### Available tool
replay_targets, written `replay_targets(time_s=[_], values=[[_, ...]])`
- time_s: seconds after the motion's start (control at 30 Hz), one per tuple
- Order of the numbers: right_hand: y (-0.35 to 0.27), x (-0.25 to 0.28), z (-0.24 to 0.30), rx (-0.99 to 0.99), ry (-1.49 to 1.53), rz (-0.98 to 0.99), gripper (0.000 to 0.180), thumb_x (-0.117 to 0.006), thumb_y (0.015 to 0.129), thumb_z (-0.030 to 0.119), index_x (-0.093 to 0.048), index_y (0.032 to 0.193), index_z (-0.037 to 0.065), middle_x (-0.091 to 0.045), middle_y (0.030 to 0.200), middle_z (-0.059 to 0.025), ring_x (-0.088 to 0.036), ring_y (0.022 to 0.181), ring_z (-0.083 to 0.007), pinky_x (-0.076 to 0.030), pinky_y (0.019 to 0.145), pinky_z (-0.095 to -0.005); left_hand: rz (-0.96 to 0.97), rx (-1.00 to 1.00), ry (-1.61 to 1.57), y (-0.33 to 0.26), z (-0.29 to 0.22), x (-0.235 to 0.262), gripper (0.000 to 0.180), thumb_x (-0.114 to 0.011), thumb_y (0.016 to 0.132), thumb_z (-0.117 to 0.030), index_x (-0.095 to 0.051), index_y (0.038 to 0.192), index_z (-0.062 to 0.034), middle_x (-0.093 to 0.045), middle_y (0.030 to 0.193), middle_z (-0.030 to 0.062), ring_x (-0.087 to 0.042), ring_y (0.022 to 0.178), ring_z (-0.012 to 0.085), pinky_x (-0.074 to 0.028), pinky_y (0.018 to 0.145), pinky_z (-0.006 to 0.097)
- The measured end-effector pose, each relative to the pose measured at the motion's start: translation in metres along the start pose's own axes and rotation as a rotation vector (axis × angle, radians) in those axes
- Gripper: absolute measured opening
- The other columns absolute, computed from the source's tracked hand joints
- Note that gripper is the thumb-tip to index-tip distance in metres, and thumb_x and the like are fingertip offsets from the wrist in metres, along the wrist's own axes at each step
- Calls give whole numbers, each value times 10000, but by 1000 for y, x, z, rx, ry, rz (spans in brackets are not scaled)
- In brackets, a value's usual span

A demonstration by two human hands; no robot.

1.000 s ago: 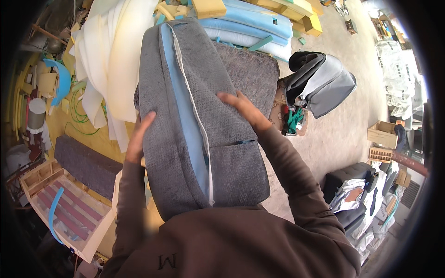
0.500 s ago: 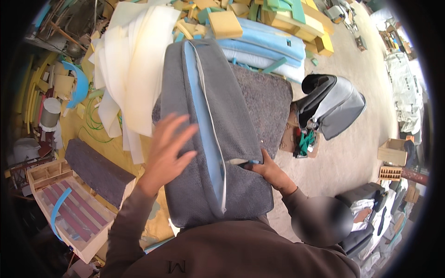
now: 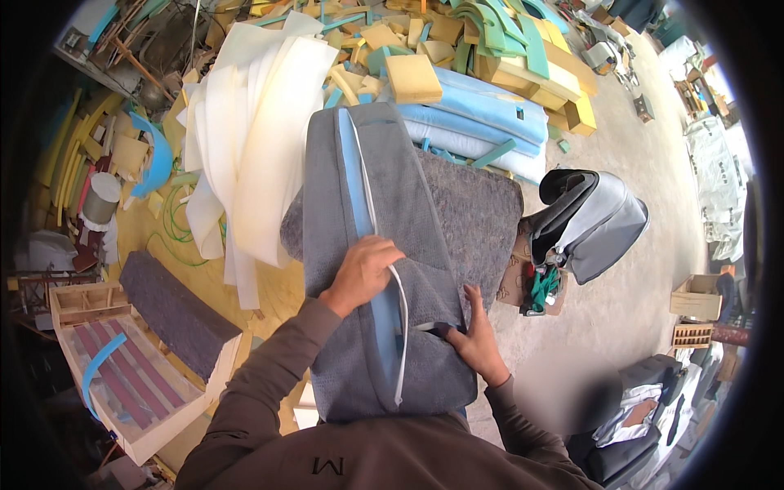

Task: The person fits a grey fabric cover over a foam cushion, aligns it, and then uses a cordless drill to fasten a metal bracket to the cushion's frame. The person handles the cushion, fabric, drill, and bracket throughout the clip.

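Lengthwise in front of me lies a long grey fabric cushion cover (image 3: 343,343). Its seam gapes lengthwise, showing blue foam (image 3: 382,335) inside and a white edge strip (image 3: 403,343) along the right lip. My left hand (image 3: 363,273) is closed over the opening, its fingers gripping the cover's right lip by that strip. At the cover's right side rests my right hand (image 3: 476,343), thumb on the fabric by a slim thing (image 3: 433,328) with a pale part and a dark end. What exactly this hand grips is partly hidden.
Speckled grey padding (image 3: 482,196) lies under the cover. White foam sheets (image 3: 253,155) hang beyond at left, with foam offcuts (image 3: 412,77) and blue wrapped rolls (image 3: 482,114) at the back. A wooden frame (image 3: 131,367) stands left; a grey-black seat piece (image 3: 588,220) lies right.
My left hand has come from hovering open above the cover to grasping its opening's lip. My right hand stays at the right side. The view has shifted slightly.
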State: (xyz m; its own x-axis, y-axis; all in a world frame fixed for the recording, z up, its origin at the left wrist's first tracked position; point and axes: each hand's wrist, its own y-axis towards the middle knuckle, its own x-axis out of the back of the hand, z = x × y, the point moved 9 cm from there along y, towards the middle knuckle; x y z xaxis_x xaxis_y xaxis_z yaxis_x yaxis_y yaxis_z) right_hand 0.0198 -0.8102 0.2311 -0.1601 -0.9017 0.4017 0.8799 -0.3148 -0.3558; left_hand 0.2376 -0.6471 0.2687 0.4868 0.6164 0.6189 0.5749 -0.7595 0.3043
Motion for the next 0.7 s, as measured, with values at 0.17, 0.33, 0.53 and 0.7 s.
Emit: replay_targets(time_s=[0.17, 0.33, 0.53, 0.7], values=[[8, -13, 60, 362, -477, 75, 957, -852, 825, 146, -457, 1683, -6, -450, 1758, -292, -405, 1666, -505, -312, 1376, -603, -17, -18, 5, 0, -17, 1, 160, -747, 827, 73, -775, 966, -1, -724, 918, 130, -715, 914, 366, -542, 902, 477], [23, -13, 68, 393, -319, 117, 796, -679, 746, -47, -636, 1538, 16, -634, 1620, -236, -491, 1625, -468, -303, 1380, -617, -39, -39, -32, 1, -15, 2, 163, -757, 823, 70, -773, 966, -4, -732, 926, 125, -726, 942, 373, -545, 924, 478], [25, -1, 54, 286, 8, 84, 661, -507, 741, -108, -726, 1362, -47, -748, 1445, -249, -660, 1481, -431, -419, 1331, -519, 47, 23, -20, 2, -8, 5, 242, -785, 887, 45, -794, 1123, -9, -773, 1169, 115, -724, 1197, 347, -533, 1120, 502], [22, -2, 53, 236, 70, 54, 633, -457, 758, -115, -743, 1321, -63, -777, 1399, -242, -716, 1415, -403, -498, 1265, -437, 41, 49, 103, -12, -9, 39, 112, -810, 993, -154, -766, 1003, -52, -723, 1108, 99, -648, 1205, 336, -518, 1128, 526]])
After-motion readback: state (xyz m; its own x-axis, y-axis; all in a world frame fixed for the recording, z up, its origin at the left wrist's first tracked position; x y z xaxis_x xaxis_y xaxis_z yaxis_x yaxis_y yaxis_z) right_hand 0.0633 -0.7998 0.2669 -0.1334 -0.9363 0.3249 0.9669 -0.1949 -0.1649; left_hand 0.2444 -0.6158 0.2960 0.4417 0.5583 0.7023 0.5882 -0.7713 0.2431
